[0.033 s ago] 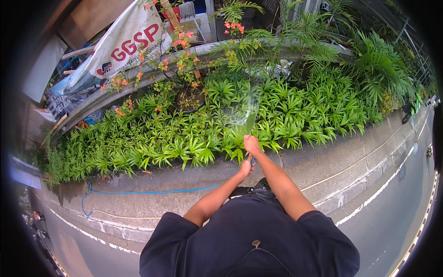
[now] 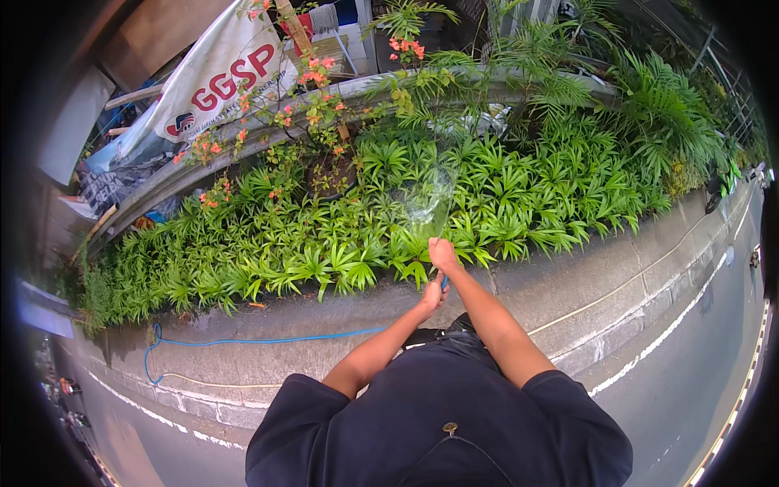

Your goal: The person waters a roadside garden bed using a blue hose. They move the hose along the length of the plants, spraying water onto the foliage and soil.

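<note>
My left hand (image 2: 434, 295) is closed round a blue garden hose (image 2: 268, 340), of which a short piece shows between my two hands. Just ahead of it, my right hand (image 2: 443, 255) grips the hose's front end, and its fingers hide the tip. From there a fan of water (image 2: 430, 201) sprays forward over a bed of low leafy green plants (image 2: 519, 195). Behind my left arm the hose runs off along the pavement to the left and bends into a loop.
A metal guardrail (image 2: 369, 91) curves behind the plants, with a white banner (image 2: 213, 89) at its left. An orange-flowered shrub (image 2: 329, 154) rises from a pot in the bed. Around me lies a concrete pavement (image 2: 568, 284), edged by a kerb and road (image 2: 673, 398). A pale hose (image 2: 600, 302) crosses it.
The spray's outline differs slightly and the background has shifted a little to the left. Both hands keep the same grip on the hose.
</note>
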### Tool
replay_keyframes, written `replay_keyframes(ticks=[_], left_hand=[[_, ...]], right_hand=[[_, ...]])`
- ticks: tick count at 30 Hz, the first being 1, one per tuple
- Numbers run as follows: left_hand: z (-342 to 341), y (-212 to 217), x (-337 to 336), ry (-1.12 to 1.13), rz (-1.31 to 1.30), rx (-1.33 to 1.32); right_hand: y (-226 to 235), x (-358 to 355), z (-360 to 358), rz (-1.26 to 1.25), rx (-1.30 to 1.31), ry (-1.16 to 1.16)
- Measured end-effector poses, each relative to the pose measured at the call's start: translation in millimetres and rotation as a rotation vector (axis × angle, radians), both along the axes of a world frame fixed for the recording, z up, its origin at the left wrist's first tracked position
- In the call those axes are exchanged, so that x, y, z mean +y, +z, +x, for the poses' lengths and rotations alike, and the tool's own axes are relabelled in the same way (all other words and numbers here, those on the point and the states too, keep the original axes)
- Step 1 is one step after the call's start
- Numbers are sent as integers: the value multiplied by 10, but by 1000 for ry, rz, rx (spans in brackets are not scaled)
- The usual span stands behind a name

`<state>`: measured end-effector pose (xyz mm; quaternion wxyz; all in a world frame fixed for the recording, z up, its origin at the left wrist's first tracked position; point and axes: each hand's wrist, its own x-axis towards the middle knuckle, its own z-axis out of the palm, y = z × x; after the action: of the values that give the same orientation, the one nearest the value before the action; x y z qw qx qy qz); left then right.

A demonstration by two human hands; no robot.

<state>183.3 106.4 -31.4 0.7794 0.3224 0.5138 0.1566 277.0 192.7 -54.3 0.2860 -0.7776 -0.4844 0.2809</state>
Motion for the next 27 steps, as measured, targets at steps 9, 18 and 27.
replay_keyframes(ticks=[9,18,27], left_hand=[[762,21,83,-128,56,14],[1657,274,38,-241,107,13],[2332,342,-10,-259,120,-147]], right_hand=[[215,-44,864,-67,-39,-128],[326,-196,1933,-14,-24,-257],[640,-317,2628,85,-34,-257]])
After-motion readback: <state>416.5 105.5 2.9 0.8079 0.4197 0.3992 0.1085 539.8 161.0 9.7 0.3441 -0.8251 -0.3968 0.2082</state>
